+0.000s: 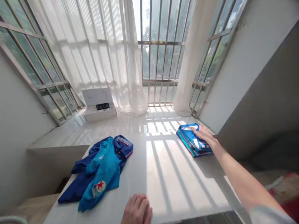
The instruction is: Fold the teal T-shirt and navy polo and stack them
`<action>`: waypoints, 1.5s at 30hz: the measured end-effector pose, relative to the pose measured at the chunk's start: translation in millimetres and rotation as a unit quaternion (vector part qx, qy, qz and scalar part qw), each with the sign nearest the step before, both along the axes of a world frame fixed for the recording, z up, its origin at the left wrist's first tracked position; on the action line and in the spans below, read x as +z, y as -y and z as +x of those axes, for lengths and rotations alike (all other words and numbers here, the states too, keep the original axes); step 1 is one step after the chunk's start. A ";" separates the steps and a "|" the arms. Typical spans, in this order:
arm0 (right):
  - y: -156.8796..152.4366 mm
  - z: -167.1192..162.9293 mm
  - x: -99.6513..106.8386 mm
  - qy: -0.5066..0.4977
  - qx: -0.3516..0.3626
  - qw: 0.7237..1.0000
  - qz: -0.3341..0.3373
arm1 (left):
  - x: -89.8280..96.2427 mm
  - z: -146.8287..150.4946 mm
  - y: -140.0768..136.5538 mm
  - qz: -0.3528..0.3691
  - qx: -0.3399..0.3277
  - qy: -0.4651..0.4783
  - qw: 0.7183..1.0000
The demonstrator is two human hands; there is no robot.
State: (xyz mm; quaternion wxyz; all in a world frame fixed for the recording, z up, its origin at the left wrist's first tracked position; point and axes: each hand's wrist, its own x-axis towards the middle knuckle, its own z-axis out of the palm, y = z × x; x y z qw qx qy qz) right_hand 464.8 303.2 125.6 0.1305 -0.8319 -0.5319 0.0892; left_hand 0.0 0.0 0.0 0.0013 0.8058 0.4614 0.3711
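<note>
My right hand (pixel 203 134) reaches out to the right and rests on a neat stack of folded shirts (pixel 195 145). Bright blue with white is the top one, and teal and dark layers show below. The thumb lies over the collar; the other fingers stretch along the far side, partly hidden. My left hand (pixel 137 209) is at the table's front, fingers curled in, with nothing visible in it. To its left, a navy and teal polo shirt (pixel 106 165) lies unfolded, collar away from me, a red-and-white patch near its lower end.
The white table (pixel 137 174) meets a window ledge at the back. On the ledge stands an open white box (pixel 100 115) with a black device (pixel 102 106) in it. Sheer curtains (pixel 93 56) hang before barred windows. A wall (pixel 238 71) rises close behind the stack.
</note>
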 end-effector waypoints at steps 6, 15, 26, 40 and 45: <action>-0.9 -23.8 -6.1 -0.009 -0.013 1.000 -0.022 | 19.9 2.0 -0.1 0.005 0.000 -0.010 1.000; 52.7 -18.5 -12.4 0.055 0.004 0.998 0.040 | 24.6 2.6 0.0 -0.009 0.005 -0.021 1.000; 136.7 -100.3 -23.3 -0.065 0.133 0.926 0.346 | 60.8 -27.4 5.2 -0.149 -0.043 0.102 0.983; 325.5 -225.6 -80.1 -0.376 0.096 0.892 0.230 | 95.4 -144.3 -46.7 -0.141 0.338 -0.124 0.922; 330.9 -242.2 -70.2 -0.396 0.131 0.891 0.178 | 95.6 -134.2 -39.0 0.001 0.294 -0.016 0.956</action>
